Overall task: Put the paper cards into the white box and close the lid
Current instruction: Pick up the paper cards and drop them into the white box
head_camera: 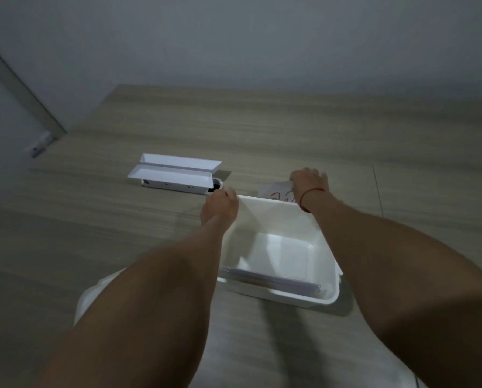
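A white plastic box [265, 208] stands open on the wooden table in front of me. Several pale paper cards [273, 281] lie flat inside it against the near wall. My left hand [220, 205] grips the box's far left corner. My right hand [308, 182], with a red string around the wrist, rests just beyond the far rim on a white paper card [276, 191] with red writing, and seems to pinch it. The white lid [91, 298] lies at the near left, mostly hidden under my left forearm.
A long white open carton [175, 173] sits on a white device at the far left of the table. The wooden table [290, 135] meets a grey wall behind. A seam crosses the tabletop at the right.
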